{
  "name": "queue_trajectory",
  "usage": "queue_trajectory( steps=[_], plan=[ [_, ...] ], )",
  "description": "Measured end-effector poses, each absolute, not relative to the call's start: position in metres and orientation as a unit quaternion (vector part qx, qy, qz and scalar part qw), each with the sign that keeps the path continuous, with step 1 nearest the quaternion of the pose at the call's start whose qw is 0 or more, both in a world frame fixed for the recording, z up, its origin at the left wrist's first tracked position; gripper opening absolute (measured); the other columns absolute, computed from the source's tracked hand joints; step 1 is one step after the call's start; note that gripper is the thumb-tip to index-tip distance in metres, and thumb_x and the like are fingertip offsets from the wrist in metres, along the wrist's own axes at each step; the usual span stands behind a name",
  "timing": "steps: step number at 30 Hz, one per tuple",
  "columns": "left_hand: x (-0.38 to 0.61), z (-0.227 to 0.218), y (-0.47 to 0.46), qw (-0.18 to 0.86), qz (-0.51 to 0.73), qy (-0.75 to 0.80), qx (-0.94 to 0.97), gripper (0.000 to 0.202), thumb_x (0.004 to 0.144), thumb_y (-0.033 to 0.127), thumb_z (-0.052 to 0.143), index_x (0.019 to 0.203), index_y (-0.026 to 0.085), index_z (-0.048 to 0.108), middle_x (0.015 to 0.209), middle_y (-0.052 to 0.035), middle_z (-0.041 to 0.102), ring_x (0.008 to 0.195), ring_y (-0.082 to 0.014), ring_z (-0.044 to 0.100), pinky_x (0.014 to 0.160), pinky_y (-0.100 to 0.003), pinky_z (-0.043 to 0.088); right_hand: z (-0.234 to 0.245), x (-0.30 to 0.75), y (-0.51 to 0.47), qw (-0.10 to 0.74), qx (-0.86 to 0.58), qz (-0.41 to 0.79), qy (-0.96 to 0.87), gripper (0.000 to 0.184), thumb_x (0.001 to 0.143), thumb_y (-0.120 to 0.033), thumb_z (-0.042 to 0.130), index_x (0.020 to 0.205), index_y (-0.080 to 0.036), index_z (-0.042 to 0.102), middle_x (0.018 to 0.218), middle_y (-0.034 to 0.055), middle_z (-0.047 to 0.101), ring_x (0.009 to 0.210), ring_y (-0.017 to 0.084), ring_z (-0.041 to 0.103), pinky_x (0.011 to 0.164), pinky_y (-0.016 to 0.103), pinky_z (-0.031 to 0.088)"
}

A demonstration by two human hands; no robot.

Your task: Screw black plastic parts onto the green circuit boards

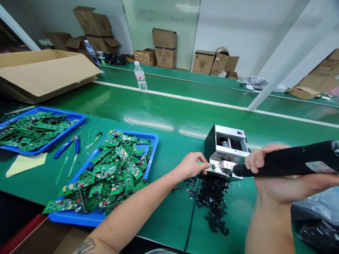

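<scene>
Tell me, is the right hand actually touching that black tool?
Touching: the head view shows the right hand gripping the black tool, its fingers curled over the barrel.

From where I sit, I can't read any word or number with certainty. The bottle [143, 84] wears a label [139, 75] with red marking, blurred past reading. A white sticker [320, 167] with reddish print is stuck on the black tool [288, 158]; its lines are too small for me. On the pale green board [161, 38] I see faint handwriting [147, 16] I can't decipher. The open carton [165, 56] before it carries dark printed lines, and the carton [201, 67] to its right shows a round dark emblem [202, 64], both illegible to me.
</scene>
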State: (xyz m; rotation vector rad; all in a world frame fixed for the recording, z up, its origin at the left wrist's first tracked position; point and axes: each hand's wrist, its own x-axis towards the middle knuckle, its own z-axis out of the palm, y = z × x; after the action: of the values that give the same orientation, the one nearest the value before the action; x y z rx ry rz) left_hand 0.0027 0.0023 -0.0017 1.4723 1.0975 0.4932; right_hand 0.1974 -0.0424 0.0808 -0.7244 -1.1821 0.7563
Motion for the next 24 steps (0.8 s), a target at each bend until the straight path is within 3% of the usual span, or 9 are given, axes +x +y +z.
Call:
queue_trajectory(
  steps=[6,20,24],
  plan=[
    [0.002,-0.002,0.003,0.588,0.206,0.463,0.63,0.025,0.077,0.042,0.063,0.079,0.016,0.06,0.069,-0.0028,0.07,0.046,-0.0072,0.038,0.046,-0.021,0.03,0.083,0.19,-0.043,0.702,-0.357,0.352,-0.505,0.071,0.059,-0.089,0.054,0.072,-0.021,0.069,0.045,-0.0007,0.051,0.036,0.014,0.048,0.037,0.028,0.037],
    [0.004,-0.007,0.003,0.576,0.213,0.465,0.638,0.027,0.076,0.042,0.064,0.08,0.015,0.063,0.069,-0.0023,0.07,0.047,-0.0077,0.041,0.048,-0.021,0.031,0.09,0.189,-0.05,0.686,-0.346,0.37,-0.521,0.073,0.06,-0.089,0.054,0.079,-0.02,0.072,0.047,0.0004,0.051,0.039,0.014,0.047,0.04,0.029,0.037],
    [0.005,-0.012,0.003,0.575,0.217,0.468,0.636,0.029,0.076,0.044,0.065,0.081,0.015,0.063,0.068,-0.0024,0.07,0.048,-0.0079,0.042,0.048,-0.021,0.032,0.103,0.176,-0.039,0.698,-0.32,0.372,-0.523,0.073,0.058,-0.089,0.056,0.074,-0.019,0.069,0.045,0.0001,0.049,0.038,0.015,0.047,0.039,0.03,0.036]
  ],
)
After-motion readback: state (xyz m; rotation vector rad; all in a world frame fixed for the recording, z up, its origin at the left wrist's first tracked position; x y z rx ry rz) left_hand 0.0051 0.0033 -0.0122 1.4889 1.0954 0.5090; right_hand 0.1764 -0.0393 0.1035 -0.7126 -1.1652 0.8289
